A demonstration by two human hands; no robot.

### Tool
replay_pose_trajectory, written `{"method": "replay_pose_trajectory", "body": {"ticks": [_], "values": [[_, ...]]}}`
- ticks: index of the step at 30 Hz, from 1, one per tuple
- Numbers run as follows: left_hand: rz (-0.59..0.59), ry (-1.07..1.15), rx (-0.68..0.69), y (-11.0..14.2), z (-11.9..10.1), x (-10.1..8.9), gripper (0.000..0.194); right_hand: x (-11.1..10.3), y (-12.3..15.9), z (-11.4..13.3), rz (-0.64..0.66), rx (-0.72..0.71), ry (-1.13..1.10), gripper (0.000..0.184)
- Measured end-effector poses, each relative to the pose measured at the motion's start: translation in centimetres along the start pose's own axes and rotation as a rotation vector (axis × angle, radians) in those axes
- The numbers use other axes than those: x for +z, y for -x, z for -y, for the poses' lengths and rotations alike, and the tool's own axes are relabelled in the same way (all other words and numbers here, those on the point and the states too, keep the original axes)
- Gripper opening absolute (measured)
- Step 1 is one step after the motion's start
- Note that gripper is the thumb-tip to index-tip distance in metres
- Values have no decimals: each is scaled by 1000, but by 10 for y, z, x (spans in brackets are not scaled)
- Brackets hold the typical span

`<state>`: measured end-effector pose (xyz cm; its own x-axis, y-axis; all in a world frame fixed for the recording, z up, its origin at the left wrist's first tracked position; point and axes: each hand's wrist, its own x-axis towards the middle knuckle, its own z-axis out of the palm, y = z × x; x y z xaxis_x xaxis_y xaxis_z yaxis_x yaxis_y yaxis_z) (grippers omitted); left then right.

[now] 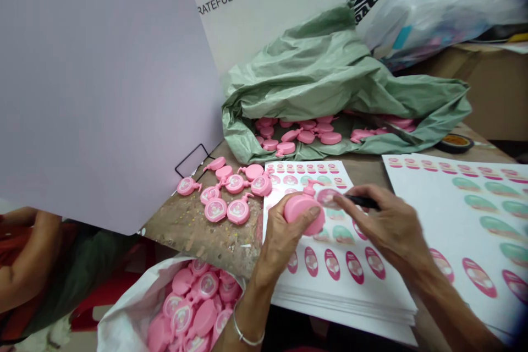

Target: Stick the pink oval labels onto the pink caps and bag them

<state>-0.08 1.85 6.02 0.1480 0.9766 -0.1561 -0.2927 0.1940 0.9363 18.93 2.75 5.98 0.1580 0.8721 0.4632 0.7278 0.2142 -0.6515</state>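
Observation:
My left hand is closed round a small pink pump bottle, its thumb across the bottle's plain front. Close to the bottle's right side, my right hand grips a black-handled tool; its working end cannot be made out. A pink round sticker is at that hand's fingertips, slightly blurred. Beneath both hands lies a stack of sticker sheets printed with pink ovals and green shapes. Several pink pump bottles with stickers sit on the table to the left.
A green sack of pink bottles lies open at the back. A white bag of stickered bottles is at the lower left. More sticker sheets lie right, near a tape roll. A pale panel blocks the left; another person's arm shows below.

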Motion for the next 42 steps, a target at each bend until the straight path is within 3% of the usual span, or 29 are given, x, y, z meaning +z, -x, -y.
{"method": "replay_pose_trajectory", "body": {"ticks": [3,7,11,21,42], "values": [[-30,61,-5,-4,2,3,42,-22,-4,4,-79,197,-102,36],[-33,348,-148,-7,6,13,52,-23,0,15,89,270,-351,44],[-29,457,-217,-6,8,24,58,-8,9,25,169,246,-351,44],[14,367,-140,-1,8,29,62,-6,14,30,156,70,-243,32],[31,408,-132,-4,13,24,65,-1,12,33,161,16,-212,29]]}}
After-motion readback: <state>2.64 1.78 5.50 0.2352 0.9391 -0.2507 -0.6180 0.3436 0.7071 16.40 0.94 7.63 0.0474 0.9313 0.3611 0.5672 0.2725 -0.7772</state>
